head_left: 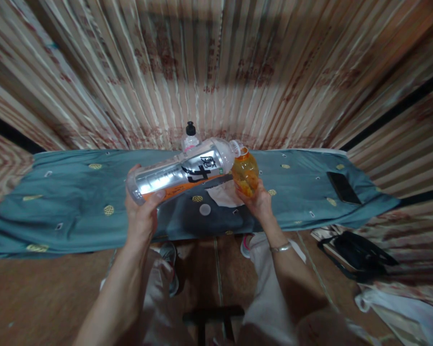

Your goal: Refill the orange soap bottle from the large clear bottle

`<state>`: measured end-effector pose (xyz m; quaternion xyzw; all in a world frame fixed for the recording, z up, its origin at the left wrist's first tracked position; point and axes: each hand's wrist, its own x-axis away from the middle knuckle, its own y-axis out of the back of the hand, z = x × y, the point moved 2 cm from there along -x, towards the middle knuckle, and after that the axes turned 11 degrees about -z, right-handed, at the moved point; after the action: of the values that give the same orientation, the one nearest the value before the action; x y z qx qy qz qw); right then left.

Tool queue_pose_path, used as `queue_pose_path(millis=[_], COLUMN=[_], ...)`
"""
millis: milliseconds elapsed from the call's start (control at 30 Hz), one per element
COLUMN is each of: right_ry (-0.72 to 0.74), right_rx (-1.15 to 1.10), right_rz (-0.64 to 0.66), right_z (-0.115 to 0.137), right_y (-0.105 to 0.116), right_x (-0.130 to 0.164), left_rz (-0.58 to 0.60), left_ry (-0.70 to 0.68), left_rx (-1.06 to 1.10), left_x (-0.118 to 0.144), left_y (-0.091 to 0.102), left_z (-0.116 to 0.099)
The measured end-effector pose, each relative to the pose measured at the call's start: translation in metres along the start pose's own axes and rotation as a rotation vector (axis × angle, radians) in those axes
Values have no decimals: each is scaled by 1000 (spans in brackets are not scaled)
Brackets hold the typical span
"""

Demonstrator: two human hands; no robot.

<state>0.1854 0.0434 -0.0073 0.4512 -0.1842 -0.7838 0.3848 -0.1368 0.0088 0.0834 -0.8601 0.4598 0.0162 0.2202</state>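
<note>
My left hand (143, 206) is wrapped round the base of a large clear plastic bottle (187, 169) with a silver and orange label. The bottle lies tilted on its side in the air, its neck pointing right. At that neck is the mouth of a small orange translucent bottle (246, 169), gripped from below by my right hand (257, 198). Whether the two mouths touch, I cannot tell. Yellow-orange contents show low in the orange bottle. Below them, a white round cap (205, 209) and a white cloth or paper (225, 194) lie on the table.
A bottle with a black top (190, 132) stands at the table's back edge. On the right of the teal tablecloth (72, 192) lies a black phone (344, 187). A black bag (361, 252) rests on the floor at right. Pleated curtains (209, 72) hang behind and beside the table.
</note>
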Motion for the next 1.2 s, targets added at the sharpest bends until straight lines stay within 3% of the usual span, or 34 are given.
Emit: queue_pose_path(millis=[167, 567, 1200], right_ry=[11, -9, -4], right_rx=[-3, 36, 41], right_rz=[15, 31, 26], right_z=[0, 2, 3], right_y=[1, 2, 2], right_x=[0, 0, -1], left_rz=[30, -47, -46], left_ry=[-7, 62, 76], left_rx=[-3, 36, 52], left_x=[0, 3, 3], left_y=[0, -2, -4], left_z=[0, -3, -4])
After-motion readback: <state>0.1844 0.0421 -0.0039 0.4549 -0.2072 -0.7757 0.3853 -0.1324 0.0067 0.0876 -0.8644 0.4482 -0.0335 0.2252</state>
